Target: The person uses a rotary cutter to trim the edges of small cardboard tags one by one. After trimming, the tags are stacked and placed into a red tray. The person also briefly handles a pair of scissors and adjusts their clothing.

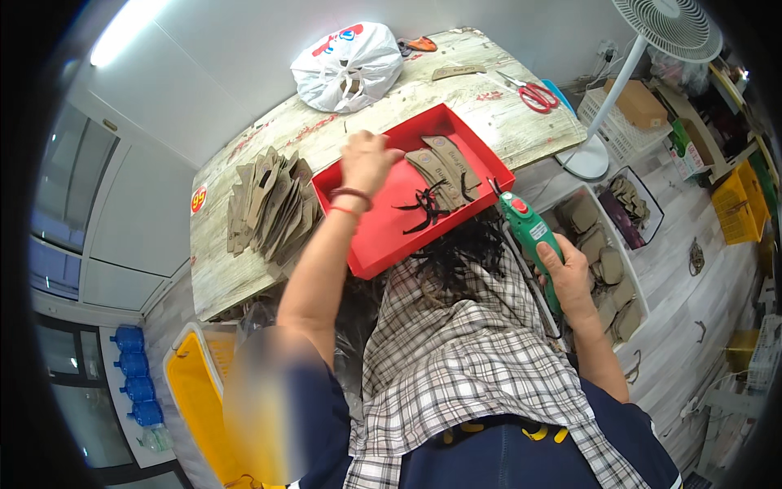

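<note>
My left hand [366, 165] hovers over the left rim of a shallow red box [376, 236], fingers loosely bent, thumb apart, nothing visible in it. Several curved khaki fabric pieces [444, 167] with printing lie in the box. Beside them are black strip scraps [423, 210]. My right hand [568, 277] is wrapped round green electric scissors [525, 224] with a red button. Their narrow tip points at the box's right corner. Left of the box, a pile of similar khaki pieces [273, 204] stands on the table. More black scraps [464, 253] lie on my checked apron [464, 342].
The worn wooden table [505, 134] holds a white plastic bag [346, 69] and red-handled scissors [538, 96]. A fan [631, 90] stands at right. Next to my right arm is a white bin [639, 306] with khaki pieces; a yellow crate [195, 399] is at left.
</note>
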{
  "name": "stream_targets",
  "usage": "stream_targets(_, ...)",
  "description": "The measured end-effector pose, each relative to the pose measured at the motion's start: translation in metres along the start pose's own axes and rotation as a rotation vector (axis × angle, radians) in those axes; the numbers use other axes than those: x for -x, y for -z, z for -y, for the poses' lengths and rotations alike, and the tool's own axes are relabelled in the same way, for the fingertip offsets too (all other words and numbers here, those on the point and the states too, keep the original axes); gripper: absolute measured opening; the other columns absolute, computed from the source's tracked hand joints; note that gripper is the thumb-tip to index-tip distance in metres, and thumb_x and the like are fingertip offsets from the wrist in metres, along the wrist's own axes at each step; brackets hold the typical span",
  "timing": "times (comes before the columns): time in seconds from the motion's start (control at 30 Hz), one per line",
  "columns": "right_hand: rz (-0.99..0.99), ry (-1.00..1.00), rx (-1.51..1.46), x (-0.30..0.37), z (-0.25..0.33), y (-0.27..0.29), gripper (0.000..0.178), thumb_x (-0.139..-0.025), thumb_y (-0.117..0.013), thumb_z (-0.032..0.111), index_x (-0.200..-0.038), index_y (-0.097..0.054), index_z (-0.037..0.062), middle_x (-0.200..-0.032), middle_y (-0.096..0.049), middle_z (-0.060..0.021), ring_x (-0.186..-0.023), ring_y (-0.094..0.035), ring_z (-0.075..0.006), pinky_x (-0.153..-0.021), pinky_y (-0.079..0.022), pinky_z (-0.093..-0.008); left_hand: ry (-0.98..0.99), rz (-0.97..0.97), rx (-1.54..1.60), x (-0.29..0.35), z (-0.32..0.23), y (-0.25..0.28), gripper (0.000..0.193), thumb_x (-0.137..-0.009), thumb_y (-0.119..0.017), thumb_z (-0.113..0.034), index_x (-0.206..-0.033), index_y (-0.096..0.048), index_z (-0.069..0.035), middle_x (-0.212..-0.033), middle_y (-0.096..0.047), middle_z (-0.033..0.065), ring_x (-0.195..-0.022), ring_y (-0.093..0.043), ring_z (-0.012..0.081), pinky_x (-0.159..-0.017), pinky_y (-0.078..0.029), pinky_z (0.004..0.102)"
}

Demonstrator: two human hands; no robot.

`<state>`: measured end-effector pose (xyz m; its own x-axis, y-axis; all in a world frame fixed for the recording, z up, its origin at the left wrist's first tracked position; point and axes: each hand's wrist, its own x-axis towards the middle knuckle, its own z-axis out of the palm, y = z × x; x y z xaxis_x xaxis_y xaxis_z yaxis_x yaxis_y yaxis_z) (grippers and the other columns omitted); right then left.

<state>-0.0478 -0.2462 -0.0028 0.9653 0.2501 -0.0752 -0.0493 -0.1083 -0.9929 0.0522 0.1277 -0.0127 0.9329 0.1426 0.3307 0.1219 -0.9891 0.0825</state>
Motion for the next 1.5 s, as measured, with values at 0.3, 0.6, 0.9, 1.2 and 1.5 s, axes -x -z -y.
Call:
stream_targets(0.3, -0.03, 0.018, 0.023, 0.003, -0.016, 0.006, 0.042, -0.089, -0.064, 0.039, -0.106, -0.063, 0.0, -0.069, -0.054, 0.0002, -0.054, -0.047, -0.0054, -0.049, -0.041, -0.0232, 0.1, -0.14, 0.005, 0.015, -0.065, -0.052, 0.05, -0.067, -0.078, -0.023, -0.106, -0.053, -0.006, -0.116, -0.052, 0.0141, -0.114, -0.046, 0.0316, -0.092, -0.036, 0.0453)
stream_targets(0.6, -0.044, 0.126, 0.055, -0.008, 0.004, -0.002, 0.042, -0.089, -0.065, 0.037, -0.105, -0.062, -0.0011, -0.069, -0.057, -0.0013, -0.054, -0.047, -0.0061, -0.05, -0.04, -0.0241, 0.284, -0.29, 1.682, 0.008, -0.049, 0.015, 0.017, -0.078, -0.065, 0.007, -0.093, -0.064, -0.001, -0.089, -0.068, 0.0059, -0.077, -0.064, 0.013, -0.074, -0.051, 0.0267)
stream_targets(0.9, -0.056, 0.205, 0.16, -0.009, 0.022, -0.03, 0.041, -0.089, -0.066, 0.034, -0.109, -0.061, -0.0015, -0.068, -0.057, -0.0025, -0.059, -0.049, -0.0077, -0.055, -0.043, -0.0257, 0.451, -0.14, 2.058, 0.051, -0.094, 0.072, 0.01, -0.087, -0.063, -0.003, -0.096, -0.065, 0.002, -0.089, -0.069, 0.0095, -0.075, -0.066, 0.0163, -0.069, -0.055, 0.0307)
stream_targets(1.2, -0.049, 0.187, 0.102, -0.003, 0.012, -0.03, 0.041, -0.089, -0.066, 0.034, -0.11, -0.062, -0.0007, -0.069, -0.058, 0.0002, -0.06, -0.048, -0.005, -0.054, -0.041, -0.0229, 0.606, -0.161, 2.063, 0.066, -0.119, 0.049, 0.01, -0.088, -0.061, -0.004, -0.096, -0.064, 0.002, -0.09, -0.069, 0.0124, -0.076, -0.069, 0.02, -0.068, -0.058, 0.0332)
stream_targets(1.5, -0.037, 0.149, 0.079, -0.004, 0.012, -0.027, 0.044, -0.089, -0.066, 0.037, -0.109, -0.062, -0.001, -0.067, -0.055, 0.0012, -0.057, -0.045, -0.0039, -0.051, -0.038, -0.0217, 0.605, -0.067, 1.996, 0.073, -0.129, 0.038, 0.009, -0.088, -0.063, -0.005, -0.094, -0.065, 0.002, -0.088, -0.07, 0.011, -0.073, -0.068, 0.0177, -0.065, -0.057, 0.0299)
